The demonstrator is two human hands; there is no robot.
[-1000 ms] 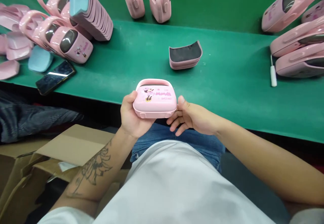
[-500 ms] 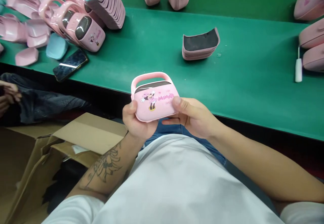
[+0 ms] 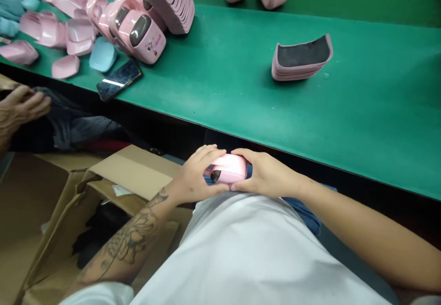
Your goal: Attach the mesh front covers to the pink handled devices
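Both my hands hold one pink plastic case (image 3: 228,168) low against my lap, below the edge of the green table (image 3: 241,93). My left hand (image 3: 193,176) wraps its fingers over the case's left side. My right hand (image 3: 263,174) grips the right side, fingers curled on top. Most of the case is hidden under my fingers; only a pink strip and a small dark spot show.
A short stack of pink covers with dark insides (image 3: 301,58) lies on the table. Piled pink cases (image 3: 138,20), a blue part (image 3: 102,53) and a phone (image 3: 119,79) sit far left. An open cardboard box (image 3: 113,181) stands at my left. Another person's hand (image 3: 20,110) is at the left edge.
I have brought the pink case down from in front of the table edge to my lap and turned it so its printed face no longer shows. The view has shifted left.
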